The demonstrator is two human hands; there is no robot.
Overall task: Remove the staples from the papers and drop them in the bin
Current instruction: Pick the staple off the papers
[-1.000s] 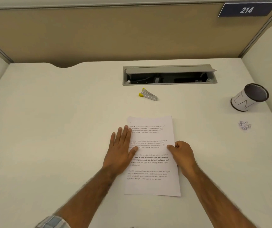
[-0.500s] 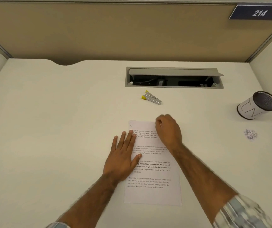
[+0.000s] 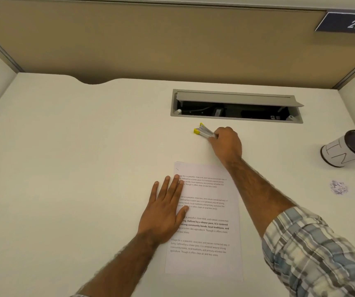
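Observation:
Stapled printed papers lie on the white desk in front of me, with a staple at their top left corner. My left hand lies flat with straight fingers on the papers' left edge. Beyond the papers, my right hand has its fingers curled round the near end of a metal staple remover with yellow tips, which rests on the desk. The bin, a mesh cup wrapped in white paper, stands tilted at the far right.
An open cable hatch is set in the desk just behind the staple remover. A small heap of paper scraps lies near the bin. Partition walls close in the desk at the back and on both sides.
My right hand left the papers' right edge, moved forward over their top and closed on the staple remover. My left hand stayed flat on the papers.

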